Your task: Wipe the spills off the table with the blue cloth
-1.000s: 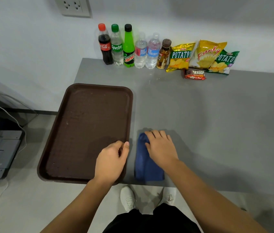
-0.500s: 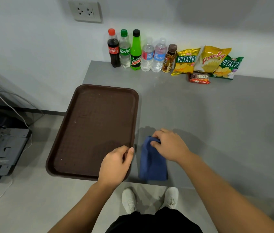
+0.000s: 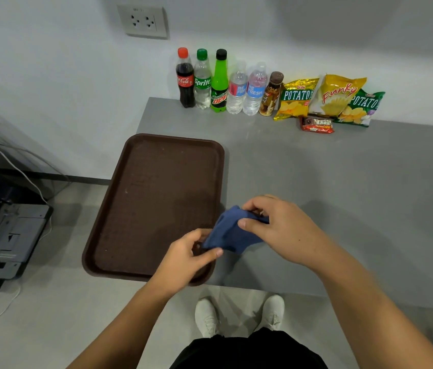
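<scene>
The blue cloth [image 3: 230, 233] is bunched and lifted off the grey table [image 3: 343, 198], held between both hands above the table's front edge. My right hand [image 3: 281, 227] pinches its upper right part with thumb and fingers. My left hand [image 3: 186, 254] grips its lower left corner, over the near right corner of the brown tray. No spill shows plainly on the grey surface; a faint wet sheen lies near the bottles.
A brown tray [image 3: 154, 198] overhangs the table's left front edge. Several drink bottles [image 3: 220, 81] and snack bags [image 3: 327, 97] line the back wall. A dark machine [image 3: 5, 235] with cables stands on the floor at left. My white shoes [image 3: 239, 312] show below the table edge.
The cloth lay flat on the table under my right hand; now it is lifted and held by both hands. My left hand left the tray's rim and took the cloth's corner.
</scene>
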A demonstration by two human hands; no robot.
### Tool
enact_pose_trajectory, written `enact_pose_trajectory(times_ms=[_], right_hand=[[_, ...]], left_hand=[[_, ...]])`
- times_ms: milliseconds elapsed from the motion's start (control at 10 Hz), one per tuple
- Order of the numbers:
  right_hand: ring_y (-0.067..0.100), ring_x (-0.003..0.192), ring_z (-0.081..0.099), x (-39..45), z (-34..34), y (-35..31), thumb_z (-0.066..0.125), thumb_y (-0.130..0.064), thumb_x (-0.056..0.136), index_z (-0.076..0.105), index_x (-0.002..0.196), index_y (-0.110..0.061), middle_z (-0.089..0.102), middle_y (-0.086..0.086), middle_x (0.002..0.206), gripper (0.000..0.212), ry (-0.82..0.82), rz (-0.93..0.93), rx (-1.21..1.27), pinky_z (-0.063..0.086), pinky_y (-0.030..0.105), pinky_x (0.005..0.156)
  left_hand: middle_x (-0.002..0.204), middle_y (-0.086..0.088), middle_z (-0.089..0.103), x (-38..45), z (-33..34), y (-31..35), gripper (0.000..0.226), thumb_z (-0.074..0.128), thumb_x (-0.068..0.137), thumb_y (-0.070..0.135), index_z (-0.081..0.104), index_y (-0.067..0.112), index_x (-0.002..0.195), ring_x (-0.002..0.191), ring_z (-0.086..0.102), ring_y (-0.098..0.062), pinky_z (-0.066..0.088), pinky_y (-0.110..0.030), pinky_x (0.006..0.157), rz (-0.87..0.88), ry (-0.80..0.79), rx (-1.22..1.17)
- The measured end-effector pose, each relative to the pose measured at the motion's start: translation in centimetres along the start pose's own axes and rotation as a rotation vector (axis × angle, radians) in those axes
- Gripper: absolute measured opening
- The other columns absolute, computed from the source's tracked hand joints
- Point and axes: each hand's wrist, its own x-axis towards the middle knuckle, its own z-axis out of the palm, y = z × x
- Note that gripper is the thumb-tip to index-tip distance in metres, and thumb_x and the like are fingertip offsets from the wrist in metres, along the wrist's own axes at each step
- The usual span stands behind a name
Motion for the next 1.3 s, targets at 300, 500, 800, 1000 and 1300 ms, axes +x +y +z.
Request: enact_pose_trajectory(times_ms=[300, 500, 800, 1000, 1300], right_hand=[[0.012, 0.074, 0.064, 0.6, 5.0, -1.0, 0.067, -0.028, 0.096, 0.069, 0.091, -0.022, 0.072, -0.001, 0.084, 0.009, 0.057, 0.160, 0.432, 0.047, 0.026, 0.071], [0.015, 0.068, 0.057, 1.2, 11.6, -0.1, 0.070, -0.024, 0.090, 0.070, 0.084, -0.011, 0.066, 0.003, 0.073, 0.014, -0.001, 0.397, 0.519, 0.049, 0.039, 0.072], [0.018, 0.085, 0.069, 2.2, 15.3, 1.0, 0.070, -0.038, 0.089, 0.074, 0.099, -0.021, 0.075, -0.002, 0.091, 0.019, 0.011, 0.414, 0.169, 0.057, 0.036, 0.078], [0.023, 0.088, 0.069, 2.5, 16.1, 1.3, 0.062, -0.039, 0.094, 0.070, 0.108, -0.028, 0.074, -0.001, 0.095, 0.019, 0.034, 0.382, -0.037, 0.052, 0.031, 0.070], [0.021, 0.088, 0.069, 2.4, 14.4, 1.8, 0.062, -0.047, 0.094, 0.068, 0.103, -0.030, 0.074, -0.005, 0.092, 0.021, 0.143, 0.376, -0.027, 0.057, 0.035, 0.076]], left_hand=[[0.130, -0.015, 0.071, -2.3, -6.6, -1.3, 0.045, 0.080, 0.090, 0.041, 0.071, 0.016, 0.126, 0.126, 0.065, -0.029, 0.050, -0.044, 0.109, -0.051, 0.153, -0.431], [0.109, -0.007, 0.078, -3.6, -10.3, -2.7, 0.039, 0.077, 0.087, 0.056, 0.075, 0.024, 0.109, 0.106, 0.075, -0.026, 0.061, -0.042, 0.092, -0.130, 0.265, -0.196], [0.091, 0.008, 0.078, -3.4, -11.2, -3.8, 0.016, 0.075, 0.093, 0.041, 0.073, 0.026, 0.098, 0.087, 0.074, -0.008, 0.061, -0.034, 0.080, -0.276, 0.310, 0.276], [0.089, 0.014, 0.074, -2.5, -11.1, -4.1, 0.023, 0.074, 0.093, 0.042, 0.072, 0.021, 0.100, 0.088, 0.069, -0.008, 0.050, -0.020, 0.068, -0.279, 0.340, 0.506], [0.089, 0.008, 0.072, -2.1, -11.8, -3.3, 0.028, 0.068, 0.096, 0.044, 0.073, 0.019, 0.108, 0.077, 0.061, -0.010, 0.051, -0.029, 0.069, -0.230, 0.533, 0.730]])
